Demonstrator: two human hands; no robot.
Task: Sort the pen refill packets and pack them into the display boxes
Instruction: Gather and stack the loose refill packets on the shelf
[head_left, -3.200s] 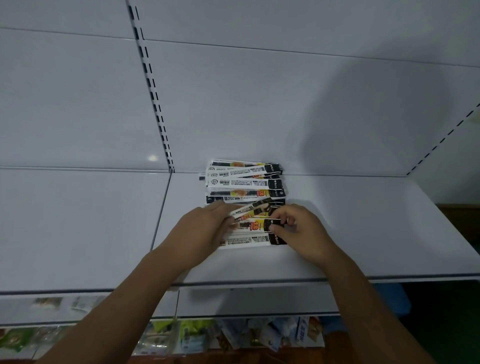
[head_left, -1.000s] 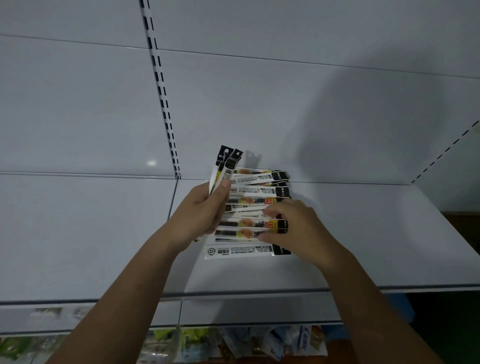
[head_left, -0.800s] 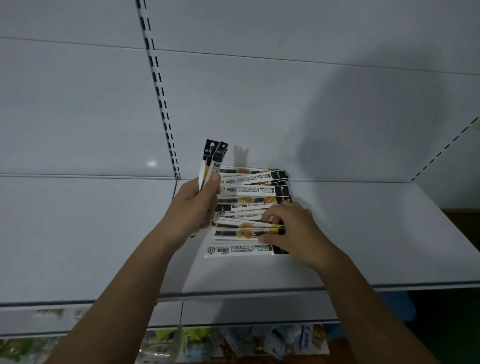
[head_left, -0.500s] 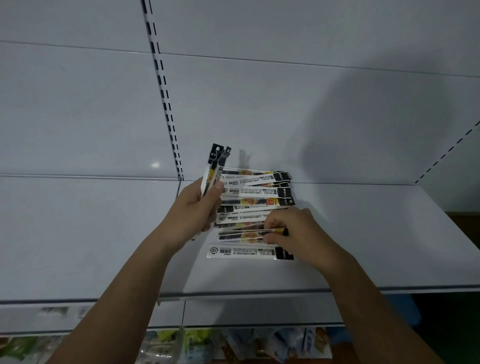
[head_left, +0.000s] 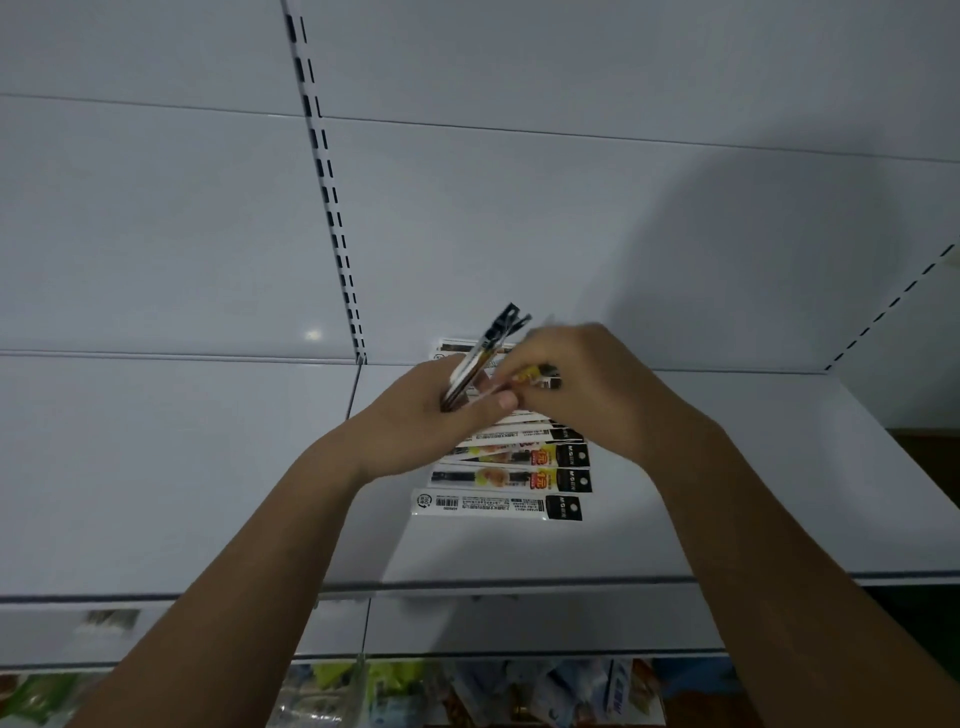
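Observation:
Several long pen refill packets (head_left: 511, 478), white and black with yellow labels, lie in a loose row on the white shelf (head_left: 727, 493). My left hand (head_left: 436, 415) grips a small bunch of packets (head_left: 488, 348) that stand up and lean right, black ends on top. My right hand (head_left: 587, 384) is raised against the left and pinches one more packet (head_left: 535, 375) right beside that bunch. The far packets of the row are partly hidden behind both hands. No display box is in view.
White back panels rise behind the shelf, with a slotted upright (head_left: 332, 208) at left centre. A second shelf board (head_left: 156, 467) adjoins on the left. Below the front edge, a lower shelf holds several colourful packaged goods (head_left: 467, 696).
My right hand has lifted a packet off the row and brought it up to the bunch in my left hand. The left hand has tilted its bunch rightward.

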